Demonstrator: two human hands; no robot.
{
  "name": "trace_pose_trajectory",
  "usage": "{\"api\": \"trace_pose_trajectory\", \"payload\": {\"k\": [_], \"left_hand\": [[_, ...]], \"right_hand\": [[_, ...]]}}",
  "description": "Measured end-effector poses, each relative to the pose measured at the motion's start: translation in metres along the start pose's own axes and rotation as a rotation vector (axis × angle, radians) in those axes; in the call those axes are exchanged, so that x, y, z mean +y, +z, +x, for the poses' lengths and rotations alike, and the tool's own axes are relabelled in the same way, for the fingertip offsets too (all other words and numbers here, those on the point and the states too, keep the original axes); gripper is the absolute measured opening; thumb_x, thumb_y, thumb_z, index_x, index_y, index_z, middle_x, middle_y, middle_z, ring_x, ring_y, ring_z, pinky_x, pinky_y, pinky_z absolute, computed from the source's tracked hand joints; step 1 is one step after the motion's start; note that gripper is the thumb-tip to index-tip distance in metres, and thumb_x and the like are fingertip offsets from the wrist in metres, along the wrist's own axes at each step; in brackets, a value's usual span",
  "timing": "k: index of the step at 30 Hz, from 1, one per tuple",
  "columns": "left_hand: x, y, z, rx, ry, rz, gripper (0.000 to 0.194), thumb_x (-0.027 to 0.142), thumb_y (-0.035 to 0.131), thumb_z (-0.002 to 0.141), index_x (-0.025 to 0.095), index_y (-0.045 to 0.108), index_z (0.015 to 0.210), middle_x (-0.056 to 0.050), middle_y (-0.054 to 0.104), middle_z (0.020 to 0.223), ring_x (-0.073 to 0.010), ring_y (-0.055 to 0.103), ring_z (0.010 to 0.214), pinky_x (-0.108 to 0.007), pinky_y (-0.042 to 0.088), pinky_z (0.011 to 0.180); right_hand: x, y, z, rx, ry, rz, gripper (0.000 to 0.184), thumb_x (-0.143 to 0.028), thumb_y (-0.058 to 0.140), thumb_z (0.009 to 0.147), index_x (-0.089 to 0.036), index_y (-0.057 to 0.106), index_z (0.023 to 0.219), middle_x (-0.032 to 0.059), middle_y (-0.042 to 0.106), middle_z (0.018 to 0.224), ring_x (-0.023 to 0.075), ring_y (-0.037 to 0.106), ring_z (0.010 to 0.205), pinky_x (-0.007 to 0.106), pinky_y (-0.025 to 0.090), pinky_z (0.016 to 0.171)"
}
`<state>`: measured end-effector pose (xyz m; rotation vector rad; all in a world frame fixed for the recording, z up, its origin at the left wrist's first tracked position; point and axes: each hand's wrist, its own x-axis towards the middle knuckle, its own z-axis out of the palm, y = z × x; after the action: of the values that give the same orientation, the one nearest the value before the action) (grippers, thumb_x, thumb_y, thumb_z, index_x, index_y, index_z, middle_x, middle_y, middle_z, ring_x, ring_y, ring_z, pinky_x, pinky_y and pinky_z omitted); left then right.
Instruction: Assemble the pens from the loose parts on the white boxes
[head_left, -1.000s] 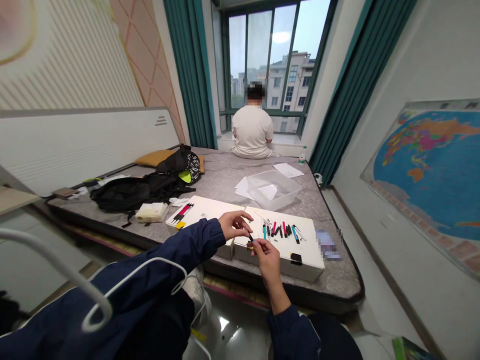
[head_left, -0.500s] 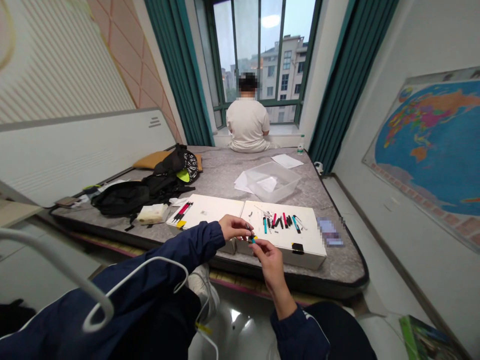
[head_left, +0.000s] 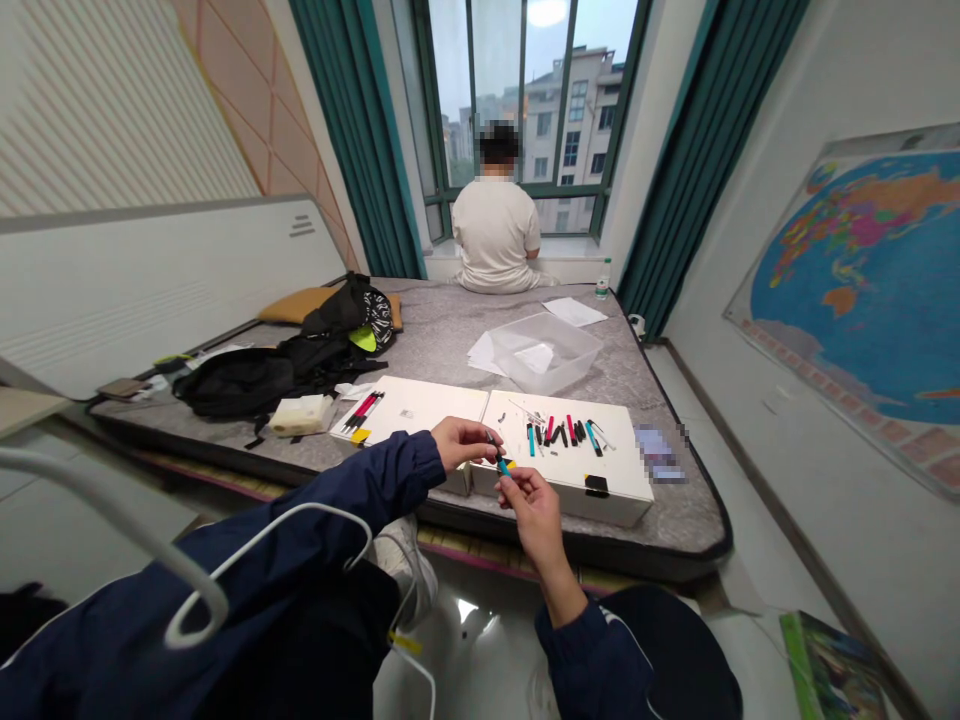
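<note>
My left hand (head_left: 463, 442) pinches the dark upper end of a small pen, thumb against fingers. My right hand (head_left: 537, 512) grips the blue lower part of the same pen (head_left: 502, 465) between thumb and forefinger. Both hands are just over the front edge of the white boxes. On the right white box (head_left: 517, 490) lie several pen parts, among them a red barrel (head_left: 573, 430), a blue barrel (head_left: 594, 438) and black pieces (head_left: 548, 436). Several red and black pens (head_left: 364, 412) lie side by side on the left white box (head_left: 431, 398). My fingers partly hide the held pen.
Behind the boxes, a clear plastic bin (head_left: 559, 365) stands by white papers (head_left: 574, 311). A black backpack (head_left: 240, 378) and a tissue pack (head_left: 301, 415) lie to the left. A person (head_left: 495, 235) sits by the window, back turned. A white cable (head_left: 300, 510) crosses my left sleeve.
The pen's blue part now shows more between my hands, and my right hand sits slightly lower on it. The whole view has shifted slightly.
</note>
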<state>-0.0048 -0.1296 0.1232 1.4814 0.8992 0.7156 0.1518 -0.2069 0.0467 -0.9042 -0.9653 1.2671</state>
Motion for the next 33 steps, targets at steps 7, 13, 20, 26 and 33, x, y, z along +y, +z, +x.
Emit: {"api": "trace_pose_trajectory", "payload": {"k": [7, 13, 20, 26, 33], "left_hand": [[0.004, 0.002, -0.002, -0.058, 0.039, -0.062, 0.035, 0.029, 0.074, 0.068, 0.009, 0.065, 0.095, -0.012, 0.072, 0.089, -0.0158, 0.068, 0.076, -0.023, 0.051, 0.067], [0.003, -0.003, 0.0, 0.003, 0.021, 0.01, 0.034, 0.03, 0.076, 0.065, 0.009, 0.066, 0.089, -0.013, 0.072, 0.087, -0.0173, 0.068, 0.076, -0.024, 0.051, 0.064], [0.008, -0.005, -0.003, -0.099, 0.03, -0.006, 0.036, 0.031, 0.075, 0.066, 0.009, 0.067, 0.093, -0.014, 0.071, 0.091, -0.0156, 0.067, 0.071, -0.024, 0.051, 0.063], [0.012, -0.01, -0.007, -0.09, 0.095, 0.3, 0.034, 0.035, 0.07, 0.069, 0.01, 0.069, 0.093, -0.011, 0.072, 0.082, -0.0127, 0.061, 0.061, -0.02, 0.046, 0.051], [0.011, -0.025, -0.008, -0.055, 0.196, 0.866, 0.021, 0.027, 0.066, 0.072, 0.019, 0.073, 0.09, -0.002, 0.071, 0.072, -0.0106, 0.059, 0.059, -0.021, 0.045, 0.062]], "right_hand": [[0.001, 0.004, -0.005, -0.119, 0.135, 0.169, 0.035, -0.05, 0.05, 0.086, -0.016, 0.06, 0.089, -0.0014, 0.052, 0.055, 0.0105, 0.046, 0.05, 0.022, 0.039, 0.049], [0.001, 0.001, -0.004, 0.101, -0.137, -0.151, 0.031, -0.039, 0.068, 0.075, -0.017, 0.061, 0.095, 0.0046, 0.063, 0.081, 0.0153, 0.056, 0.071, 0.026, 0.045, 0.065], [0.0, 0.002, -0.007, 0.017, -0.044, -0.007, 0.032, -0.047, 0.052, 0.085, -0.017, 0.06, 0.078, -0.004, 0.043, 0.052, 0.0107, 0.042, 0.05, 0.024, 0.039, 0.052], [0.002, 0.001, -0.005, -0.098, 0.043, -0.027, 0.038, -0.049, 0.046, 0.087, -0.015, 0.062, 0.085, -0.0032, 0.043, 0.051, 0.0125, 0.045, 0.05, 0.025, 0.041, 0.05], [0.0, -0.009, -0.006, 0.085, -0.41, -0.567, 0.018, -0.032, 0.056, 0.085, -0.02, 0.064, 0.096, 0.0072, 0.064, 0.089, 0.0199, 0.058, 0.083, 0.031, 0.044, 0.075]]}}
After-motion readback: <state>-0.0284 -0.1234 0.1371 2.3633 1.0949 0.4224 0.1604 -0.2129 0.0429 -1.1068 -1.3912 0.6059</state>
